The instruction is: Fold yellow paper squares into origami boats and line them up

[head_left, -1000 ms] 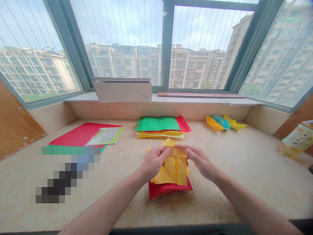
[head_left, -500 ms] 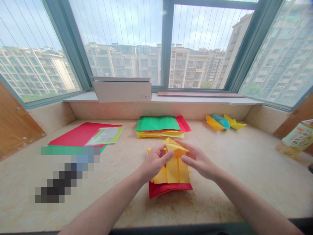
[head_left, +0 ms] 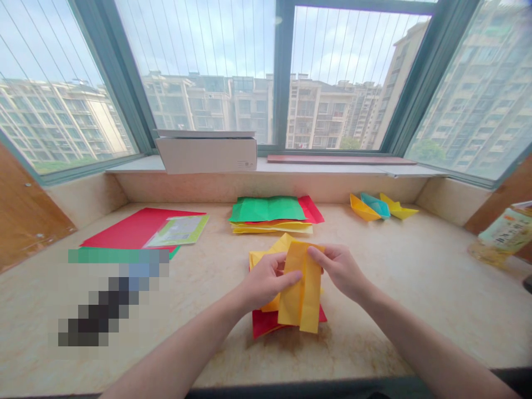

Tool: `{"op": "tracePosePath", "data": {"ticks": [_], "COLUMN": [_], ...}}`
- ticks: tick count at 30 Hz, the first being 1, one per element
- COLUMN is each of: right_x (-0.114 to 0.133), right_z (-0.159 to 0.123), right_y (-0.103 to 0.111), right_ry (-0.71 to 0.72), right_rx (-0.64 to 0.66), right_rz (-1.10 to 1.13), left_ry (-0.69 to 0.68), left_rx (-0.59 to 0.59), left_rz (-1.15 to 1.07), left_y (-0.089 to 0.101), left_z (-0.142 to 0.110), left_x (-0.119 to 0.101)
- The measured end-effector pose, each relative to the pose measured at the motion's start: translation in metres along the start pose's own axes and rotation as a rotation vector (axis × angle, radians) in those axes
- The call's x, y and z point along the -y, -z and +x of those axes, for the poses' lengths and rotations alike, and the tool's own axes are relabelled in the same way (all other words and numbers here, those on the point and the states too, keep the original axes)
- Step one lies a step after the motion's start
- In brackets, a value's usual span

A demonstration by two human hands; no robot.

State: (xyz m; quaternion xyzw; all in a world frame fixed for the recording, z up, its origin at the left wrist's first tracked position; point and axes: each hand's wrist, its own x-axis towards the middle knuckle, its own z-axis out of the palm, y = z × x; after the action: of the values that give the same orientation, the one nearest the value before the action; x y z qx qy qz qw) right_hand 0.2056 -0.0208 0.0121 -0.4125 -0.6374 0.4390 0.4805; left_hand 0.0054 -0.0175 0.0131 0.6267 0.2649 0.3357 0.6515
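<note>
A folded yellow paper [head_left: 293,299] with lengthwise creases stands tilted between my two hands. My left hand [head_left: 266,280] grips its left side, thumb across the front and fingers behind. At its upper right corner, my right hand [head_left: 338,269] pinches the edge between thumb and fingers. Underneath lie more creased yellow sheets, one corner [head_left: 279,244] showing above my left hand. A red folded paper [head_left: 264,323] is at the bottom of this pile, partly covered by the yellow.
Green creased paper [head_left: 268,209] tops a stack of red and yellow sheets behind my hands. Three paper boats [head_left: 374,206] sit at the back right. Red sheets [head_left: 133,228] and a plastic packet [head_left: 178,230] lie left. A bottle [head_left: 502,235] is far right; a white box [head_left: 208,154] rests on the sill.
The held yellow paper has turned more upright, and its lower end has come toward me. My right hand has closed on its upper right corner.
</note>
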Motion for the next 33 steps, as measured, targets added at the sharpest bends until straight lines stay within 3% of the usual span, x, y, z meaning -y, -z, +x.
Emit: {"op": "tracePosePath", "data": {"ticks": [3, 7, 14, 33], "right_x": [0.0, -0.001, -0.003, 0.003], "right_z": [-0.002, -0.003, -0.003, -0.007], "right_y": [-0.005, -0.007, -0.006, -0.009], "right_ry": [-0.01, -0.002, -0.069, 0.028], "right_rx": [0.038, 0.064, 0.15, 0.114], "right_rz": [0.023, 0.045, 0.278, 0.018], "left_ry": [0.034, -0.022, -0.053, -0.035], "left_rx": [-0.066, -0.145, -0.237, -0.279], "left_rz": [0.044, 0.045, -0.06, -0.014], "left_y": [-0.002, -0.003, -0.005, -0.016], "left_z": [0.0, 0.001, 0.002, -0.005], "left_x": [0.0, 0.0, -0.004, -0.013]}}
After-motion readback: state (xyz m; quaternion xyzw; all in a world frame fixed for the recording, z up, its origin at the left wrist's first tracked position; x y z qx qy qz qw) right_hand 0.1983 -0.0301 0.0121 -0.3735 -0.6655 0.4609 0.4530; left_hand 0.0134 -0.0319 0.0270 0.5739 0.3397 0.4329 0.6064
